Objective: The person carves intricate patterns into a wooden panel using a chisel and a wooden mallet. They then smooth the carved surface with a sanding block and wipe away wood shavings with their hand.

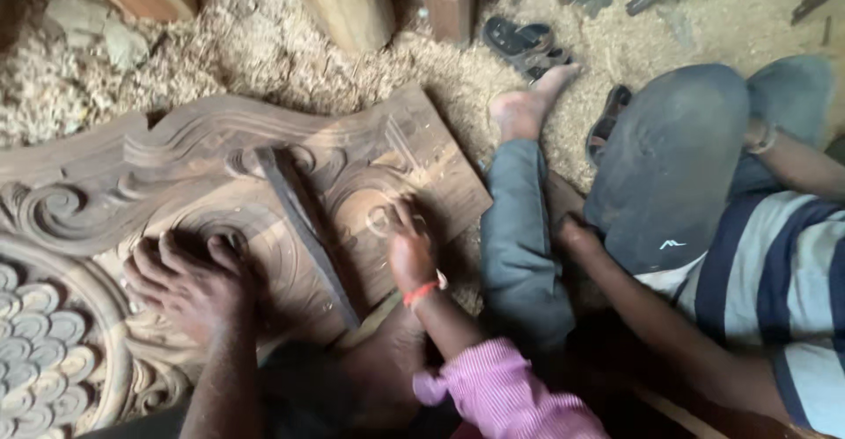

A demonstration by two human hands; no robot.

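A large dark carved wooden panel (220, 140) with scrolls and scale patterns lies on the sawdust floor. My right hand (410, 250), with a red thread at the wrist and a pink sleeve, presses its fingertips on a carved ring (380, 219) near the panel's right end. Whether it holds anything under the fingers is hidden. My left hand is out of view. A bare foot (189, 280) of mine rests on the panel's lower left. A long dark flat bar (304, 228) lies diagonally across the carving between foot and hand.
Another person in a striped shirt (775, 298) and grey trousers sits at the right, a hand (572, 229) near their knee and a bare foot (528, 104) by the panel's corner. Sandals (525, 44) lie behind. Wooden posts (348, 3) stand at the top in wood shavings (264, 51).
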